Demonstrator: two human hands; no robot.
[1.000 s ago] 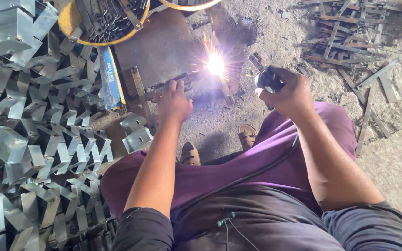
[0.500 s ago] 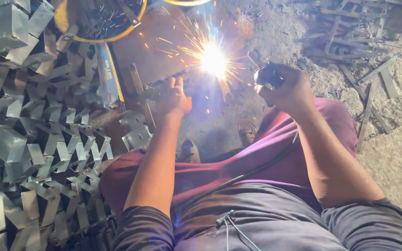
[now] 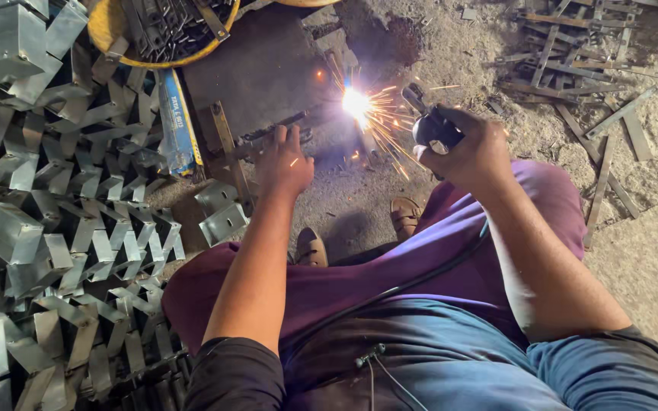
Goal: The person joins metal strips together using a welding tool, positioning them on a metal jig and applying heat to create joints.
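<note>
right hand (image 3: 475, 149) round welding holder (image 3: 434, 131)

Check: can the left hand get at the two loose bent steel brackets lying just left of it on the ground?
Probably yes. The left hand rests on the dark metal strip, and the bent steel brackets lie close beside the forearm with nothing over them.
</note>
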